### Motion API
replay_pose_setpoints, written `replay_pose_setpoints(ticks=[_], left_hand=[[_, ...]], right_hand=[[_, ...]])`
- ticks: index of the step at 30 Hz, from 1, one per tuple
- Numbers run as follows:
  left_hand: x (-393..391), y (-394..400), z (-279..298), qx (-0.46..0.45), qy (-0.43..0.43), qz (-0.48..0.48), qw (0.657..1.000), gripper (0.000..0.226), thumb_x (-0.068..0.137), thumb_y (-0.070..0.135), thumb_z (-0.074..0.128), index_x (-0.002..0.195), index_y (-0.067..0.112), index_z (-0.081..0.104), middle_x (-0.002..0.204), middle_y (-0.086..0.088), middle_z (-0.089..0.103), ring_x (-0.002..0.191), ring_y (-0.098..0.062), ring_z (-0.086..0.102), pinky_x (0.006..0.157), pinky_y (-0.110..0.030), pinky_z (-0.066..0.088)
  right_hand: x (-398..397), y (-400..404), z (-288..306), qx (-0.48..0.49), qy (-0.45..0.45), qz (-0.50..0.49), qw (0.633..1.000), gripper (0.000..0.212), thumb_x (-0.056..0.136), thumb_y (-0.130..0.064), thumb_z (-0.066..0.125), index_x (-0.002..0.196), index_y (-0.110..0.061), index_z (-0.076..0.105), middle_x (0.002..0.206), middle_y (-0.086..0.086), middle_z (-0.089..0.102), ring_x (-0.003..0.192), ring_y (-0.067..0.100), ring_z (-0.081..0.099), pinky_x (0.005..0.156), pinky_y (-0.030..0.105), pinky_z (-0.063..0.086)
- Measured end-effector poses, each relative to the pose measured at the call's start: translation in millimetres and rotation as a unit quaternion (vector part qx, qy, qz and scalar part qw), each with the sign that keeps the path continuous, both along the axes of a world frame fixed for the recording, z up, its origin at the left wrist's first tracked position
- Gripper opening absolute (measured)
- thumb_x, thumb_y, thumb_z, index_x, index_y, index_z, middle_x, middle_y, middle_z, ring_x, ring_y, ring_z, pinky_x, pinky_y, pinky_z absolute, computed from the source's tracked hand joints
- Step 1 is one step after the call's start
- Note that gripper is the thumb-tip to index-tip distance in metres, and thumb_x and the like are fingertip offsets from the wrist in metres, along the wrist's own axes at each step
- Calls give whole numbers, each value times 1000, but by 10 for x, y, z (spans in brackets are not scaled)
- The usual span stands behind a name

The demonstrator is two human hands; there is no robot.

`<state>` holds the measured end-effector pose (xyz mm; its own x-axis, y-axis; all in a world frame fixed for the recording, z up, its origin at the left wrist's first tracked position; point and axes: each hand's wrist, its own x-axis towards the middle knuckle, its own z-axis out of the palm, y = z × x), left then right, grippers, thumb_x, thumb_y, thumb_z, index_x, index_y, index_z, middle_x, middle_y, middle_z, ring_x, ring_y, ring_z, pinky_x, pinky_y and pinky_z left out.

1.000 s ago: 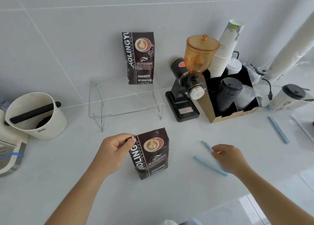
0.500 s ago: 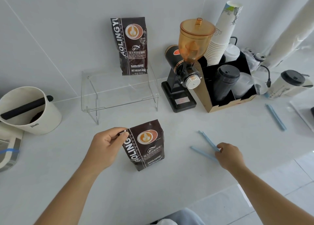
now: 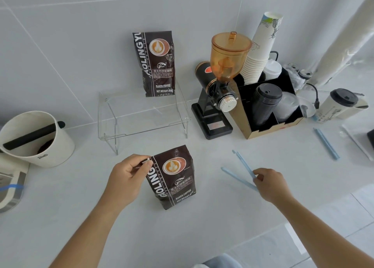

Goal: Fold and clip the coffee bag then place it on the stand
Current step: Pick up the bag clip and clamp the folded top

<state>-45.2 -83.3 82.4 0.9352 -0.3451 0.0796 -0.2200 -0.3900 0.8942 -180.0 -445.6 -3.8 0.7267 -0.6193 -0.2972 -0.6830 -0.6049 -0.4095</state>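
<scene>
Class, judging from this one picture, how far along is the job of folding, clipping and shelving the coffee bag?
Early stage. Done: nothing; the near coffee bag stands on the counter, unclipped. In hand: the left hand pinches its top corner, and the right hand grips the open blue clip. Left: folding, clipping, then placing it on the clear stand, where another bag already stands.

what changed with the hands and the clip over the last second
The right hand drew back from over the open blue clip to its hinge end, and its fingers now pinch it there. The clip lies on the counter. The left hand kept its pinch on the top corner of the near coffee bag, which stayed upright. The other bag stayed on the stand.
</scene>
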Motion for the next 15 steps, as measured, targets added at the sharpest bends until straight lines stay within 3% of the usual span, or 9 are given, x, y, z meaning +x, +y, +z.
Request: replay_pose_setpoints(ticks=[3, 7, 9, 11, 13, 15], left_hand=[[9, -23, -17, 2, 8, 7, 1000, 25, 94, 7, 60, 90, 31, 68, 86, -2, 73, 79, -3, 67, 66, -3, 45], [23, -28, -61, 12, 30, -2, 999, 17, 97, 9, 54, 104, 19, 67, 97, -2, 74, 85, -10, 69, 69, -8, 49], [24, -16, -69, 3, 45, -7, 999, 20, 98, 7, 52, 109, 16, 65, 100, -3, 74, 90, -14, 69, 72, -9, 50], [28, 5, -63, -6, 53, -9, 999, 21, 98, 6, 52, 111, 16, 66, 102, -2, 74, 92, -15, 70, 76, -13, 50], [26, 22, -53, -11, 52, -13, 999, 23, 98, 7, 53, 108, 22, 66, 101, -1, 75, 92, -12, 70, 78, -16, 51], [26, 35, -33, -16, 47, -16, 999, 28, 97, 6, 54, 102, 30, 66, 99, 1, 76, 90, -9, 70, 77, -15, 52]], right_hand=[[84, 77, 209, 26, -45, 9, 999, 24, 86, -9, 54, 93, -20, 75, 67, -1, 67, 58, 15, 54, 46, 24, 41], [198, 214, 549, 62, -122, 47, 989, 20, 85, -8, 62, 85, -23, 76, 71, 2, 71, 68, 24, 63, 53, 28, 47], [268, 303, 733, 69, -162, 75, 982, 20, 85, -8, 67, 88, -26, 77, 72, -8, 70, 74, 12, 66, 57, 18, 45], [350, 416, 926, 79, -193, 103, 973, 31, 85, -9, 68, 82, -39, 72, 73, -13, 69, 75, 0, 64, 59, 11, 42], [438, 518, 1091, 87, -211, 135, 964, 42, 84, -9, 68, 76, -50, 65, 74, -14, 68, 77, -9, 61, 55, 7, 43], [533, 616, 1209, 88, -209, 168, 959, 40, 85, -11, 68, 81, -50, 66, 75, -13, 68, 78, -13, 58, 56, 4, 44]])
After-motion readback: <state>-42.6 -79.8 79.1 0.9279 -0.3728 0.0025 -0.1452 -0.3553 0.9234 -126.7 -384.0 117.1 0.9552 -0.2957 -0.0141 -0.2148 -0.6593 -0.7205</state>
